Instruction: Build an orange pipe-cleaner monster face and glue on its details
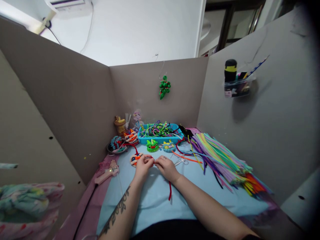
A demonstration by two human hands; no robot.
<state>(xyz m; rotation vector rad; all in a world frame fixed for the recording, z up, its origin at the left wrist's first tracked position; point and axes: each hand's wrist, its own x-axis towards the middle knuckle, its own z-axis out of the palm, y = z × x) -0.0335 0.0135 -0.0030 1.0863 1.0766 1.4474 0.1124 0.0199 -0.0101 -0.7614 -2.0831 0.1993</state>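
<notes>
My left hand (143, 165) and my right hand (166, 167) meet at the middle of the light blue mat (155, 200), fingers pinched together on a red pipe cleaner (170, 190) whose free end trails toward me under my right wrist. A small round orange and white pipe-cleaner figure (135, 158) lies just left of my left hand. Beyond my hands sit a green figure (152, 146) and a blue and yellow one (168, 146).
A blue tray (160, 131) of tangled pipe cleaners stands at the back. A big fan of coloured pipe cleaners (222, 158) covers the right side. Scissors (182, 162) lie near my right hand. A pink glue gun (107, 173) lies left. Grey cardboard walls enclose the desk.
</notes>
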